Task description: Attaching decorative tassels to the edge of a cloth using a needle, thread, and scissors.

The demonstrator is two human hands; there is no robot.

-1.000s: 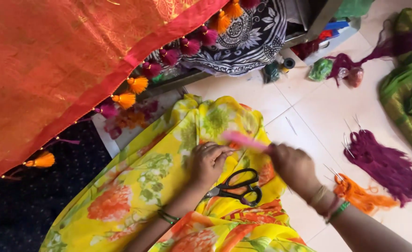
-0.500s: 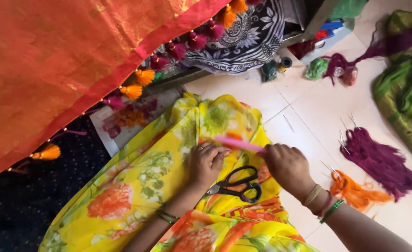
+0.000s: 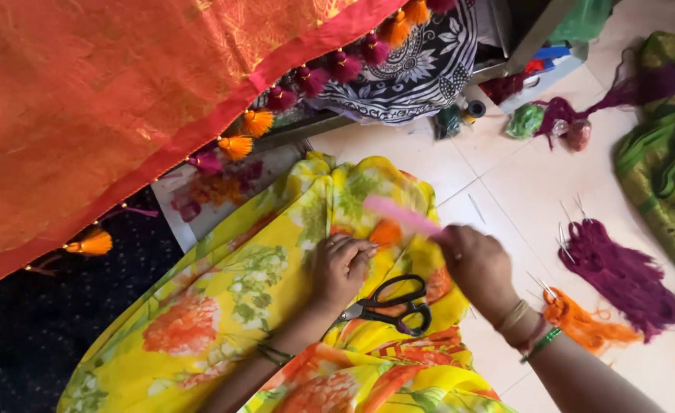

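My right hand (image 3: 479, 268) grips a pink comb (image 3: 402, 216) and holds it over an orange tassel (image 3: 385, 232) lying on yellow floral cloth (image 3: 222, 298) spread across my lap. My left hand (image 3: 341, 269) rests fingers-curled on the cloth beside the tassel and seems to pin it. Black-handled scissors (image 3: 389, 307) lie on the cloth just below both hands. An orange-red sari (image 3: 100, 107) with a row of orange and magenta tassels along its edge hangs across the upper left.
On the white tile floor to the right lie a purple thread bundle (image 3: 620, 271), an orange thread bundle (image 3: 582, 321) and several needles. A green cloth (image 3: 662, 160) sits at the far right. Thread spools (image 3: 460, 118) and a black-and-white patterned cloth (image 3: 406, 76) are at the top.
The pink comb in my right hand has shifted slightly down and left over the orange tassel. My left hand stays in place on the cloth.
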